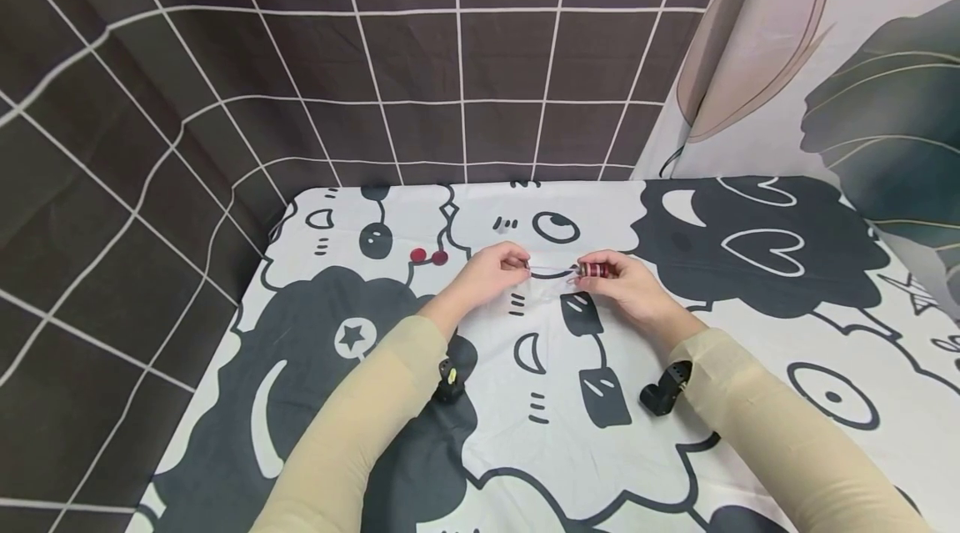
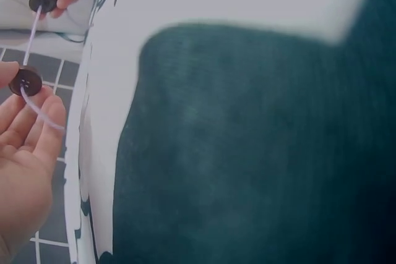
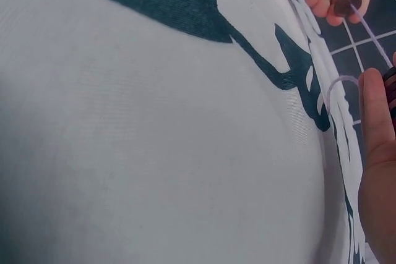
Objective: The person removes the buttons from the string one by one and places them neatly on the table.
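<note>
In the head view my left hand (image 1: 487,274) and my right hand (image 1: 624,284) face each other a short way apart above the cloth. My left thumb and fingers pinch a dark round button (image 2: 26,81), which has a pale lilac string (image 2: 33,36) through its holes. A loose tail of that string hangs past the button. My right hand grips a stack of red and dark buttons (image 1: 592,269) at the other end, with a dark button (image 2: 43,0) facing the left hand. The string runs taut between the hands. Fingers hide part of the stack.
Two red discs (image 1: 429,256) lie on the black-and-white patterned cloth (image 1: 525,450), left of my left hand. A dark grid-patterned curtain (image 1: 405,57) stands behind and along the left. At the right hangs a leaf-patterned curtain (image 1: 862,7).
</note>
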A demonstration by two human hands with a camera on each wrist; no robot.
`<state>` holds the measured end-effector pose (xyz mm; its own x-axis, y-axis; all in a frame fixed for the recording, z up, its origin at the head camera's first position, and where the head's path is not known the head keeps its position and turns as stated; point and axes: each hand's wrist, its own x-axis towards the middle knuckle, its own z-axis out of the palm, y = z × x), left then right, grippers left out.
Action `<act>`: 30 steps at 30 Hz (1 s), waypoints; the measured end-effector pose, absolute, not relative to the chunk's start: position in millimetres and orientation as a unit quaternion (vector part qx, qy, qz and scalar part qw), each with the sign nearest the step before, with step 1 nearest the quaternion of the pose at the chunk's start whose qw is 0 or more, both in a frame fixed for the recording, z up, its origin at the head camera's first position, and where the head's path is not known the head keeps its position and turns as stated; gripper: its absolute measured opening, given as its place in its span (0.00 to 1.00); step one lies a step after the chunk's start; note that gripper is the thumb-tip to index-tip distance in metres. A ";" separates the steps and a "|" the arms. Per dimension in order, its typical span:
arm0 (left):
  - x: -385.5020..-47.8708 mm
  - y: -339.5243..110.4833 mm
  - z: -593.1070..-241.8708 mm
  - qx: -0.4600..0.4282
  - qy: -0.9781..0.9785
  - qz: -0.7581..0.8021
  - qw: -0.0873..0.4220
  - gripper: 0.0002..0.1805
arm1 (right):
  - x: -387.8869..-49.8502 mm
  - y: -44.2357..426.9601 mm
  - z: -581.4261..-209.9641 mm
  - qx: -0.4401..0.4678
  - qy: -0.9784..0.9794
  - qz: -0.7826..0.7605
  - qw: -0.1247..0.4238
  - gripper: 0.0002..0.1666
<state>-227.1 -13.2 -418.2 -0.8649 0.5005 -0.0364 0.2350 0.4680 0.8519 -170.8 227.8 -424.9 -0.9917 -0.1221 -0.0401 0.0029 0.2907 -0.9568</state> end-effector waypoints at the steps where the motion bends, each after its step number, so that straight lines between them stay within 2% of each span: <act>1: -227.6 -13.9 -418.8 0.217 0.845 0.469 0.140 0.15 | -171.0 227.8 -425.4 -0.037 0.802 -0.594 0.051 0.27; 11: -232.9 -22.6 -420.2 0.199 0.849 0.473 0.127 0.20 | -171.3 227.3 -424.5 -0.042 0.813 -0.579 0.050 0.26; 17: -235.3 -29.4 -418.3 0.194 0.855 0.466 0.119 0.18 | -171.6 227.8 -419.4 -0.051 0.817 -0.572 0.054 0.24; 24: -237.7 -37.2 -416.4 0.166 0.853 0.480 0.122 0.21 | -173.1 228.5 -420.6 -0.050 0.819 -0.569 0.055 0.26; 30: -240.7 -42.2 -418.7 0.171 0.856 0.472 0.126 0.19 | -169.1 224.3 -410.9 -0.042 0.815 -0.575 0.059 0.25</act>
